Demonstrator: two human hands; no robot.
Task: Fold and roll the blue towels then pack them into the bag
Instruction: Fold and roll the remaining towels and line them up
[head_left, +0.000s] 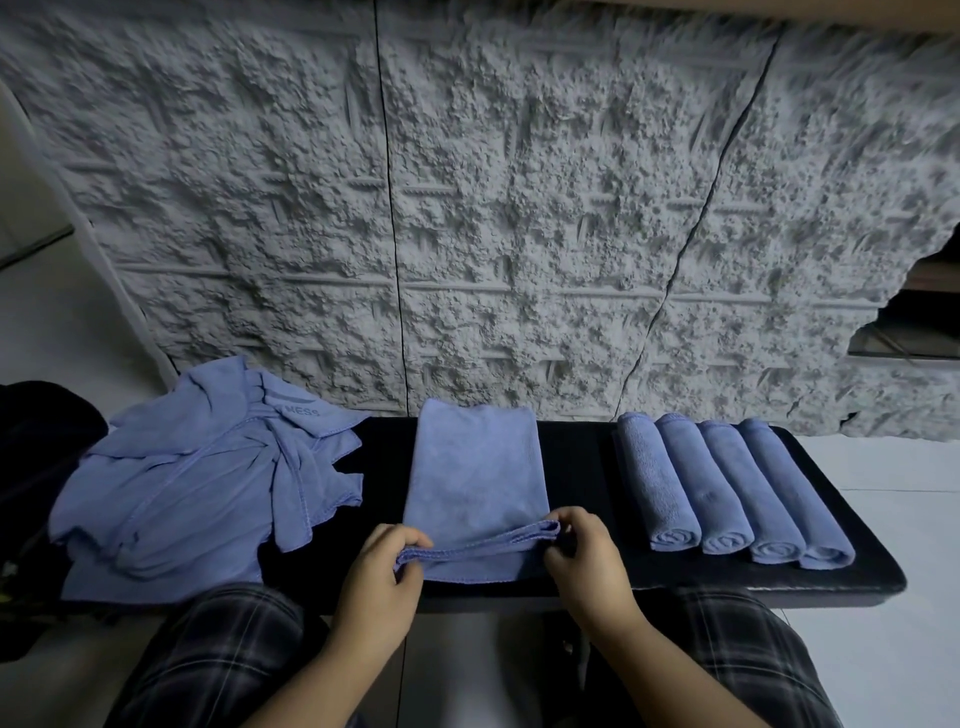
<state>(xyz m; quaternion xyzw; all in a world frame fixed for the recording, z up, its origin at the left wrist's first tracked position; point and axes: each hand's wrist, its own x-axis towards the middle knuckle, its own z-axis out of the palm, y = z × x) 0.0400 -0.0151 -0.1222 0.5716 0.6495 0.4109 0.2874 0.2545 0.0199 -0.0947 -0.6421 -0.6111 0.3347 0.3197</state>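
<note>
Both hands (382, 571) (587, 553) pinch the folded towel's (475, 478) near edge.

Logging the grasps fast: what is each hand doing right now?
Left hand: pinches the near edge of the folded towel.
Right hand: pinches the same edge at its other end.

Folded towel (475, 467): soft blue cloth, matt, short fuzzy nap, stitched hem. Rolled towels (727, 486): same matt blue cloth, the leftmost showing a coarser, nubbly pile. Heap of towels (208, 478): identical cloth, creased, with darker stitched edging. Bench top (587, 467): black, smooth padding with a faint sheen. Wall panel (467, 208): grey, rough, pitted, stone-like relief. Trousers (218, 654): woven checked cloth.
</note>
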